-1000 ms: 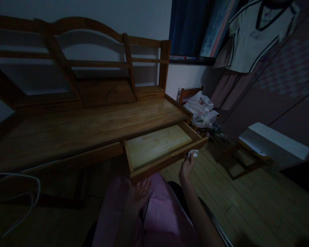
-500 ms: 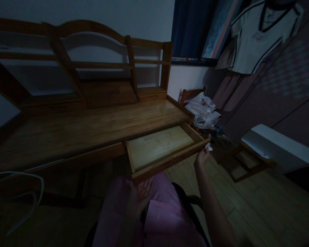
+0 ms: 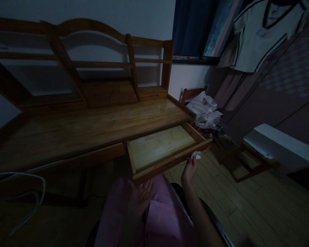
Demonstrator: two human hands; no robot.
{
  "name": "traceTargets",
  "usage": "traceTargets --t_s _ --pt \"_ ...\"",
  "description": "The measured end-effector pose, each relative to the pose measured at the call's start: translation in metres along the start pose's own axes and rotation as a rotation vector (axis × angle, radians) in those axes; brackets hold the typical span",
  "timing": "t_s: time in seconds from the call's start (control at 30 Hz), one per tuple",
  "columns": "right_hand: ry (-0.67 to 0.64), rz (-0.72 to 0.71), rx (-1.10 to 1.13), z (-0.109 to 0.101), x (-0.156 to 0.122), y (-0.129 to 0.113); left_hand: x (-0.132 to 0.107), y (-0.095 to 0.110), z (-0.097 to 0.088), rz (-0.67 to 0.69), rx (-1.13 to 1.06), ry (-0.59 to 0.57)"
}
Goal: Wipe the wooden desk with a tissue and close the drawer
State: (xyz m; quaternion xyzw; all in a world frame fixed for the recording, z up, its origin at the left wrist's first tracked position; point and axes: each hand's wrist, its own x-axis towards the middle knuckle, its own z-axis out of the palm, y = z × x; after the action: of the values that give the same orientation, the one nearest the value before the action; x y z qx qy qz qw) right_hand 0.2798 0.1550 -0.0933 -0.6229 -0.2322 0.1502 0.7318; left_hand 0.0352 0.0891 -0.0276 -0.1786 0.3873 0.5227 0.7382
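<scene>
My right hand point(image 3: 189, 170) pinches white wad point(image 3: 196, 155), touching underside of open drawer point(image 3: 167, 161) front, near its right end. Left hand point(image 3: 142, 197) farther off, fingers spread, flat on lap point(image 3: 164, 214).

Item 1, left hand point(image 3: 141, 197): below the near left corner of the drawer point(image 3: 167, 162), lying flat on the lap, fingers loosely spread, holding nothing. Item 2, right hand point(image 3: 189, 170): just under the drawer's front rail, raised on an outstretched bare forearm, fingertips pinching a white wad point(image 3: 196, 155).
</scene>
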Motion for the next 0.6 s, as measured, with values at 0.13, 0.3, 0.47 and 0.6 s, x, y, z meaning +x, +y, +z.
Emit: traceTargets --t_s 0.13,0.3,0.47,0.6 --pt "0.139 0.042 0.024 0.000 0.043 -0.007 0.009 0.002 -0.008 -0.021 -0.043 -0.021" --pt "0.180 -0.037 0.043 -0.002 0.089 -0.022 0.016 0.002 -0.016 -0.016 -0.071 -0.016" --pt "0.124 -0.198 0.006 0.007 0.057 -0.045 0.019 0.001 -0.017 -0.001 -0.043 0.000" --pt "-0.001 -0.298 -0.067 0.015 -0.004 -0.063 0.024 0.002 -0.021 -0.017 -0.048 -0.020"
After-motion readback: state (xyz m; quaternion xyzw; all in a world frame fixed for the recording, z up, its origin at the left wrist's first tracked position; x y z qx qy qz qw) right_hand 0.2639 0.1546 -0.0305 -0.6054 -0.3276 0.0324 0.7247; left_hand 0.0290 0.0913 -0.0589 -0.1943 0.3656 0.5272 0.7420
